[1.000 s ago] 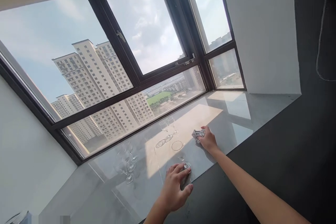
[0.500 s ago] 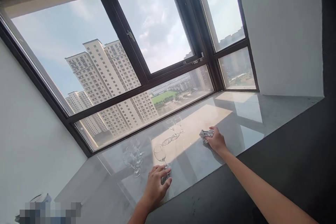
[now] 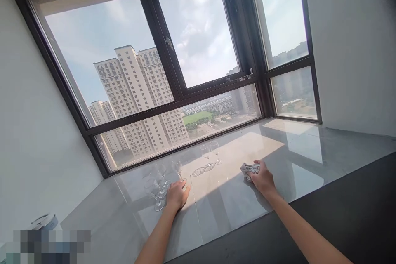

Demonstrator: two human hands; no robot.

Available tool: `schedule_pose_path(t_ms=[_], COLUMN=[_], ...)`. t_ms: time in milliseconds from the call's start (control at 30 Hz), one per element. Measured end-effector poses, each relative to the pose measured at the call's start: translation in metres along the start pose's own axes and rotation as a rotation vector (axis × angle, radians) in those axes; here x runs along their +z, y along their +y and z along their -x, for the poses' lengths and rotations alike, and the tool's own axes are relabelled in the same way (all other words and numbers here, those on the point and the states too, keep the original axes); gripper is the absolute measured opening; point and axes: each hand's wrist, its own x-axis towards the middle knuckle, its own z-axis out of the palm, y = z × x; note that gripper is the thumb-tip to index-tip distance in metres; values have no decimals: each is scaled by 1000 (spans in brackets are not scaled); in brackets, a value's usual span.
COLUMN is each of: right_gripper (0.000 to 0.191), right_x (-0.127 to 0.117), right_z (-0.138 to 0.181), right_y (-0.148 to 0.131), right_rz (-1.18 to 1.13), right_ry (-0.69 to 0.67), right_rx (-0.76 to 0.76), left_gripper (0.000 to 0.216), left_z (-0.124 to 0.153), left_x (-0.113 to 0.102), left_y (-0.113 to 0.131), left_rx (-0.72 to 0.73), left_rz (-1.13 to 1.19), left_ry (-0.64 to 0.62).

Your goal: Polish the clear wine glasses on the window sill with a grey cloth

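My left hand (image 3: 177, 194) is closed at the lower stem and foot of a clear wine glass (image 3: 177, 167), which stands upright on or just over the glossy sill (image 3: 222, 202). The fingers hide part of the foot. Just left of it are several more stemmed glasses (image 3: 161, 192) grouped close together. Farther to the right, my right hand (image 3: 262, 179) grips a crumpled grey-and-white cloth (image 3: 248, 170), resting on or near the sill. Two glasses (image 3: 209, 154) stand side by side toward the window, casting ring-shaped shadows.
A dark-framed window (image 3: 182, 99) rises behind the sill, with a handle (image 3: 168, 42) on its middle pane. White walls (image 3: 349, 57) flank it. The sill's front edge drops to a dark face (image 3: 340, 202). At lower left a round container (image 3: 45, 220) is partly covered by blurred blocks.
My left hand has carried the wine glass left and away from me, close to the grouped glasses. The right hand still grips the cloth. The whole view has shifted and tilted slightly.
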Motion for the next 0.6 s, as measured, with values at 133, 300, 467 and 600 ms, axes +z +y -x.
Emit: schedule_pose_path(t_ms=[133,300,467,600], right_gripper=[48,46,49,50], right_x=[3,4,4,3], right_z=[-1,-2,-2,0], right_y=[5,6,4,1], right_rz=[-35,-46,-30,-45], right_ry=[-9,7,12,-20], right_rx=[-6,-10,3,23], left_gripper=[48,55,41,29], left_z=[-20,-30,-20,-15], left_x=[8,17,14,13], left_y=[-3,1,10,22], left_rx=[-50,-123,-133,85], left_rz=[-5,-79,-55,23], left_ry=[25,35,221,235])
